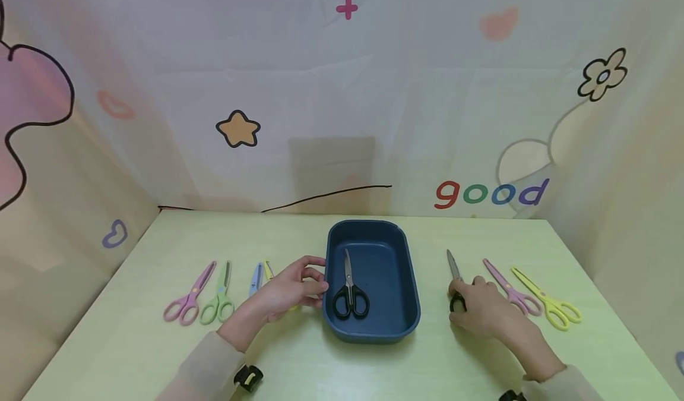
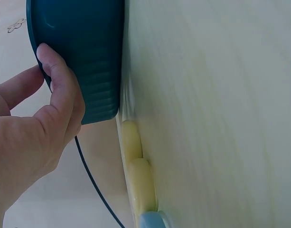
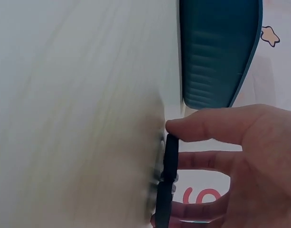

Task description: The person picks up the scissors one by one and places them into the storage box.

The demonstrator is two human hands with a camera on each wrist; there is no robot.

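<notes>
Blue tray, one: centre of frame, on the tabletop; black scissors inside, at its left. Your left hand: fingers loosely bent, tips against the tray's left wall, probably to keep it from sliding. Your right hand: thumb and fingers around the handles of the second black scissors, right of centre, likely because the loops give purchase. Left side: pink scissors, green scissors. Far right: lilac scissors, yellow scissors.
</notes>
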